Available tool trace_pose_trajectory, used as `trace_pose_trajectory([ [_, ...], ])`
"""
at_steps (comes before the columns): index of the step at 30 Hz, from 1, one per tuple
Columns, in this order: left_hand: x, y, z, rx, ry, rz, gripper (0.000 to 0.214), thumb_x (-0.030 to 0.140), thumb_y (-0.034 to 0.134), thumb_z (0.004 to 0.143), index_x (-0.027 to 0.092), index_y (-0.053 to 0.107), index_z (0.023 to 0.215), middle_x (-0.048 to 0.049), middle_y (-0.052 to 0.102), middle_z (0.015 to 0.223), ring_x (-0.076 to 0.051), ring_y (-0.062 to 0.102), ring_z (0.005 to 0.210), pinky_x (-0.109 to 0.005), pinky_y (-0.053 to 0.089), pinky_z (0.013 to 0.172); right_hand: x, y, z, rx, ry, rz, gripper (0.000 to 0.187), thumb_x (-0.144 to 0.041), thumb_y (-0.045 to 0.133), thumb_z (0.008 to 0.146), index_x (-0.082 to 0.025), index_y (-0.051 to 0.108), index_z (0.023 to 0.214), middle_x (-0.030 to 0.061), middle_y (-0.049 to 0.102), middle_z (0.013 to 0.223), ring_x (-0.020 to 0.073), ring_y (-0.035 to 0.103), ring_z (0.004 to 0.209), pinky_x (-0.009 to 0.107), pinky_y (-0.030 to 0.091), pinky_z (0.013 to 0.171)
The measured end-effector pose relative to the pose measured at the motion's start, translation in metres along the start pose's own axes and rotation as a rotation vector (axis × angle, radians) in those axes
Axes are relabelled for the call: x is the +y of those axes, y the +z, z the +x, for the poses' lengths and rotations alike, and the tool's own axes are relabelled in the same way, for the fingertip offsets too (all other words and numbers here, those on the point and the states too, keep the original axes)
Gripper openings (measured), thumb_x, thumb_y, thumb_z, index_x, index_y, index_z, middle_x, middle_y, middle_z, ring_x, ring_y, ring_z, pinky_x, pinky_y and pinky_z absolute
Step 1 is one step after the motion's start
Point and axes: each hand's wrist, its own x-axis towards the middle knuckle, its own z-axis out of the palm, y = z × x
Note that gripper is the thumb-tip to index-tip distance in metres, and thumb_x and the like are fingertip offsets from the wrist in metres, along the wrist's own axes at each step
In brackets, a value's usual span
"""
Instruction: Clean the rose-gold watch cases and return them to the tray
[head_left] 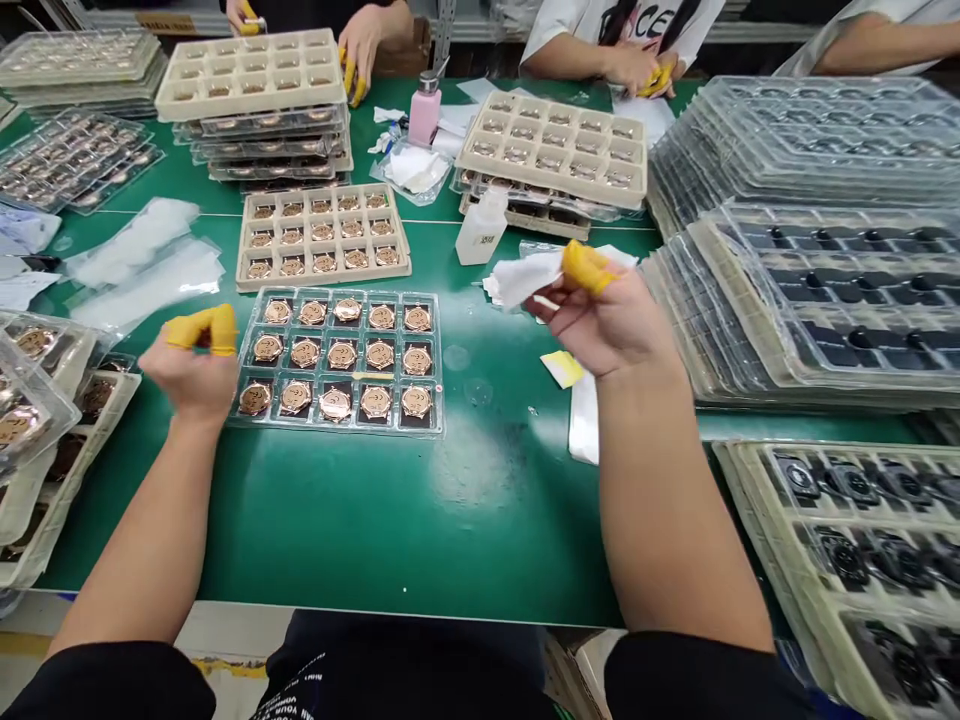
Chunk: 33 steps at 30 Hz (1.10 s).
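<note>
My left hand (191, 365), with yellow finger cots, is closed with bent fingers beside the left edge of a clear plastic tray (341, 422). What its fingertips hold, if anything, is hidden. In the tray's compartments lie several rose-gold watch cases (342, 354), backs up. A thin yellowish strip (373, 377) lies across the tray's middle. To the right, above the table, my right hand (607, 310) grips a white wiping cloth (525, 278) between thumb and cot-covered fingers. Below that hand are a yellow-and-white piece (562, 368) and a folded white cloth (583, 425).
Behind the clear tray sits a beige tray of watch cases (322, 270). A white bottle (482, 230) and a pink pump bottle (424, 110) stand farther back. Stacked trays (817, 290) rise at right, more trays (75, 470) at left. Co-workers' hands (364, 50) are across the table.
</note>
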Motion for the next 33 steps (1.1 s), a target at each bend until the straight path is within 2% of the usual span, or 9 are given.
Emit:
trace_pose_trajectory([
  [2,0.031,0.009,-0.037,-0.099,0.181,-0.073,0.022,0.043,0.073,0.089,0.022,0.074,0.082,-0.0038,0.07,0.083,-0.022,0.069,0.089,-0.042,0.055,0.098,0.004,0.022,-0.029,-0.083,0.059,0.098,0.041,-0.056,0.087,0.072,-0.027,0.061,0.084,-0.0023,0.058,0.074,0.0163,0.063,0.076,0.044,0.063,0.089],
  [3,0.048,0.018,-0.058,-0.327,0.159,-0.211,0.025,0.049,0.07,0.092,0.024,0.075,0.095,-0.0047,0.074,0.095,-0.023,0.071,0.095,-0.043,0.057,0.098,0.007,0.032,-0.043,-0.12,0.09,0.147,0.045,-0.058,0.09,0.068,-0.027,0.063,0.085,-0.003,0.058,0.074,0.0153,0.062,0.074,0.042,0.062,0.087],
  [6,0.086,0.054,-0.115,-0.992,-0.172,-0.712,0.054,0.07,0.067,0.091,0.03,0.068,0.127,-0.0104,0.073,0.125,-0.026,0.073,0.107,-0.046,0.06,0.094,0.017,0.051,-0.075,-0.14,0.16,0.242,0.048,-0.054,0.098,0.055,-0.026,0.068,0.08,-0.0033,0.063,0.077,0.0116,0.06,0.069,0.032,0.06,0.074],
  [8,0.098,0.074,-0.137,-1.08,-0.355,-0.923,0.058,0.074,0.08,0.077,0.028,0.074,0.112,-0.009,0.076,0.112,-0.025,0.074,0.103,-0.044,0.06,0.091,0.022,0.055,-0.085,-0.131,0.197,0.258,0.045,-0.05,0.1,0.053,-0.025,0.07,0.076,-0.0024,0.066,0.078,0.0111,0.06,0.069,0.029,0.057,0.069],
  [11,0.096,0.082,-0.144,-1.004,-0.452,-1.009,0.051,0.065,0.096,0.06,0.025,0.075,0.085,-0.0044,0.075,0.093,-0.02,0.072,0.088,-0.039,0.06,0.083,0.027,0.053,-0.088,-0.155,0.231,0.228,0.038,-0.044,0.098,0.052,-0.024,0.074,0.073,-0.0009,0.069,0.078,0.0118,0.06,0.069,0.029,0.057,0.068],
  [16,0.082,0.069,-0.132,-0.864,-0.472,-0.982,0.049,0.055,0.099,0.06,0.026,0.077,0.093,-0.0046,0.076,0.107,-0.019,0.069,0.093,-0.036,0.059,0.078,0.034,0.048,-0.085,-0.117,0.245,0.185,0.036,-0.032,0.1,0.046,-0.022,0.075,0.071,-0.0008,0.07,0.079,0.0095,0.06,0.07,0.021,0.05,0.06],
  [24,0.077,0.065,-0.127,-0.874,-0.305,-0.996,0.046,0.045,0.098,0.068,0.02,0.079,0.101,-0.0053,0.077,0.103,-0.017,0.072,0.096,-0.031,0.059,0.092,0.046,0.056,-0.093,-0.269,0.227,0.071,0.055,-0.041,0.098,0.064,-0.024,0.071,0.11,0.0002,0.068,0.089,0.0135,0.065,0.079,0.028,0.058,0.072],
  [28,0.081,0.058,-0.125,-0.868,-0.15,-1.014,0.037,0.04,0.096,0.074,0.021,0.079,0.101,-0.0042,0.077,0.099,-0.016,0.073,0.094,-0.03,0.06,0.093,0.046,0.059,-0.096,-0.466,0.345,0.026,0.07,-0.042,0.097,0.065,-0.026,0.066,0.127,0.0014,0.071,0.097,0.0156,0.068,0.085,0.031,0.057,0.079],
  [33,0.079,0.055,-0.118,-0.838,-0.027,-0.965,0.028,0.036,0.092,0.078,0.021,0.079,0.098,-0.0047,0.076,0.096,-0.016,0.073,0.089,-0.029,0.061,0.087,0.043,0.059,-0.096,-0.52,0.28,-0.174,0.043,-0.05,0.09,0.07,-0.018,0.073,0.093,0.001,0.067,0.082,0.0135,0.057,0.073,0.031,0.05,0.072],
])
